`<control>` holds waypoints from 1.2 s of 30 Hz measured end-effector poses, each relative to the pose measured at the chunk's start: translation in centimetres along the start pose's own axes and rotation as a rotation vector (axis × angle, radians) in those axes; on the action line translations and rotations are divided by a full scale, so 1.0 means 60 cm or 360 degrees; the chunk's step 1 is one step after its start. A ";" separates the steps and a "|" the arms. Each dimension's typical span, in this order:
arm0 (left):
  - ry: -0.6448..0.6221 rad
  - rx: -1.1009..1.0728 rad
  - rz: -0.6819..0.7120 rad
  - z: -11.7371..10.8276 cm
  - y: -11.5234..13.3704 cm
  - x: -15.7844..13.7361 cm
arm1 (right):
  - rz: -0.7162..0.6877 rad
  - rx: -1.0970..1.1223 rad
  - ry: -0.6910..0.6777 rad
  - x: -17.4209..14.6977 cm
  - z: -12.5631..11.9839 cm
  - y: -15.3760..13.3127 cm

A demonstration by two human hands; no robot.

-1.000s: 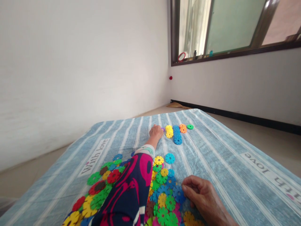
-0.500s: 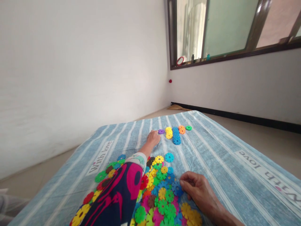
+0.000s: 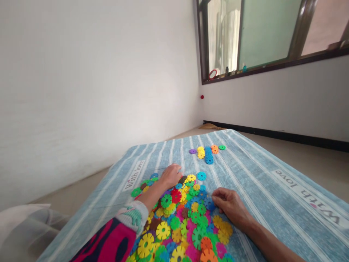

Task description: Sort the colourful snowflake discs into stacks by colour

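Colourful plastic snowflake discs (image 3: 163, 230) with notched rims lie in a loose pile on the striped bedspread. My left hand (image 3: 171, 176) is over the far left part of the pile, palm down, fingers loosely bent and apart; nothing shows in them. At the pile's right edge, my right hand (image 3: 231, 204) has its thumb and fingers closed at a blue snowflake disc (image 3: 209, 203). Beyond the pile lies a row of discs: a purple disc (image 3: 192, 151), yellow discs (image 3: 201, 153), a column of blue discs (image 3: 208, 156), orange discs (image 3: 215, 149) and a green disc (image 3: 222, 147).
The blue-and-white striped bedspread (image 3: 261, 189) covers the bed. A single light-blue disc (image 3: 201, 176) lies just off the pile's far edge. White walls and a window (image 3: 267, 32) stand behind. Sheer whitish fabric (image 3: 29, 225) hangs at the lower left.
My left hand has drawn back from beside the purple disc to the pile, leaving that disc in the row. My right hand stays by the blue disc. The view has shifted slightly.
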State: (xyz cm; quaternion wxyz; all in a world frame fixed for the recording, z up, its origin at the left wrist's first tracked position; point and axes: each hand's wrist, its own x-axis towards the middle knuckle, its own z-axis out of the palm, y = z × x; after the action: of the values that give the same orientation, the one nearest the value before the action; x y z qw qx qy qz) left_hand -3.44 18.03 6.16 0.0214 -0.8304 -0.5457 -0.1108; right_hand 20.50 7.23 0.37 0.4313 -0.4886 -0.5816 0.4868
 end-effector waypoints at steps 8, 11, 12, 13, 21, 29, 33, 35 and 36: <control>0.0039 -0.0042 0.0059 -0.028 0.011 -0.117 | -0.0010 -0.0034 0.0003 -0.005 -0.002 -0.002; 0.0057 -0.0046 0.0044 -0.026 0.012 -0.138 | -0.0015 -0.0046 0.0027 -0.007 -0.002 0.000; 0.0063 -0.0045 0.0037 -0.024 0.013 -0.143 | -0.0016 -0.0045 0.0037 -0.006 -0.002 0.001; 0.0070 -0.0044 0.0030 -0.022 0.014 -0.147 | -0.0017 -0.0047 0.0043 -0.005 -0.003 0.001; 0.0177 -0.0055 0.0013 -0.009 0.023 -0.170 | 0.0260 -0.0092 0.0035 0.019 -0.006 -0.011; 0.0259 -0.0091 0.0052 -0.005 0.024 -0.192 | 0.0093 -0.0071 0.0120 0.004 -0.007 -0.008; 0.0292 -0.0115 0.0068 0.005 0.019 -0.194 | 0.0069 -0.0110 0.0089 0.000 -0.008 -0.012; 0.0304 -0.0127 0.0076 0.008 0.017 -0.194 | 0.0069 -0.0138 0.0082 0.001 -0.008 -0.013; 0.0309 -0.0134 0.0080 0.010 0.017 -0.193 | 0.0072 -0.0152 0.0081 0.001 -0.008 -0.013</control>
State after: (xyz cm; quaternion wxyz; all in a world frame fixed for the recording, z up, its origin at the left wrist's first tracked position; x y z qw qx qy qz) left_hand -6.81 7.24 3.28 0.0421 -0.8293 -0.5149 -0.2128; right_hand 20.82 7.35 1.20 0.4110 -0.5340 -0.5819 0.4554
